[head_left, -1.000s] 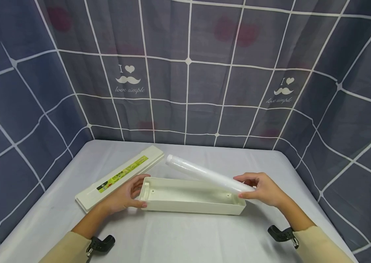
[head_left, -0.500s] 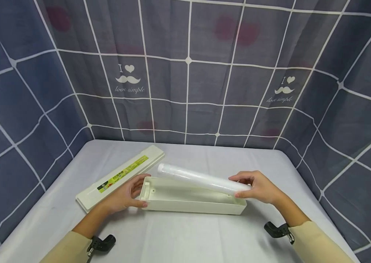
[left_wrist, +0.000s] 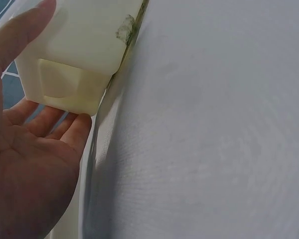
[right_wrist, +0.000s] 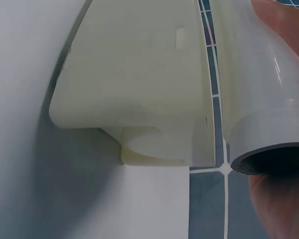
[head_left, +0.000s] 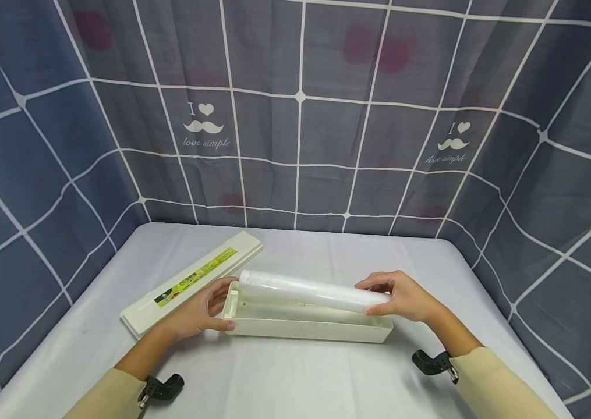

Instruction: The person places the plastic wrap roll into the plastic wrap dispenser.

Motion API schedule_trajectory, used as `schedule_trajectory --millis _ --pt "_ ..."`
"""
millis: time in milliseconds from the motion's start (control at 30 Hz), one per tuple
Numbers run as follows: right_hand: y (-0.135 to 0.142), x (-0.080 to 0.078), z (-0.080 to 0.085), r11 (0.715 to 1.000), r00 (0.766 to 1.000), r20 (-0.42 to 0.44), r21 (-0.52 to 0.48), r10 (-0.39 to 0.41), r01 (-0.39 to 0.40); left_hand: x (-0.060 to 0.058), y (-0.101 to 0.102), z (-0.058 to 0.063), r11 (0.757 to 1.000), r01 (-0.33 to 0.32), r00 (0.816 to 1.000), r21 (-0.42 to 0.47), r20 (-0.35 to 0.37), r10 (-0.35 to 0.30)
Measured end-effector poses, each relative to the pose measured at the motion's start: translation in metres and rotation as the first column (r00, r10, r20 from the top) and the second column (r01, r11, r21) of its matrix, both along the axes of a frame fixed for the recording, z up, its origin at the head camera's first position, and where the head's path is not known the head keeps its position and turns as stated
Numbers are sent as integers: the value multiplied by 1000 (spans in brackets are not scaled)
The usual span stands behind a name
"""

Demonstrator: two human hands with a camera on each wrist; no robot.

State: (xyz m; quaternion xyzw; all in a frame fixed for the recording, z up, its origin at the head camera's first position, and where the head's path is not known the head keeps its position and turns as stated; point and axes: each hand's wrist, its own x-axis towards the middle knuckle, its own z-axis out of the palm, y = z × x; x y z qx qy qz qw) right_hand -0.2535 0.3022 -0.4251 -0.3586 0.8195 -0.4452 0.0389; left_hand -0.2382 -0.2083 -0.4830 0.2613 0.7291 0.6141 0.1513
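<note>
A long cream plastic box [head_left: 311, 330], its top uncovered, sits mid-table. My left hand [head_left: 202, 309] grips its left end, thumb on the front wall and fingers behind, as the left wrist view also shows on the box end [left_wrist: 65, 84]. My right hand [head_left: 402, 298] holds a roll of clear plastic wrap [head_left: 311, 291] by its right end, above the box. The roll's left end hangs close over the box's back left corner. In the right wrist view the roll's hollow tube end [right_wrist: 274, 159] shows beside the box, thumb and fingers around the roll.
The box's long cream lid [head_left: 193, 282], with a green and yellow label, lies slanted behind my left hand. A white cloth covers the table [head_left: 295, 378]. Blue-grey checked curtains [head_left: 326, 134] stand at the back and both sides.
My right hand has moved left and brought the roll with it. The roll's left end has come down and left, nearer the box's left end. My left hand and the box stay nearly still.
</note>
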Motion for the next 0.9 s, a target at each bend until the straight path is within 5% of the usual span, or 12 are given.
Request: schedule_trajectory --millis 900 --pt "-19 -5 3 998 997 80 62 24 -29 -1 0 -2 1000 -5 1000 2 16 5"
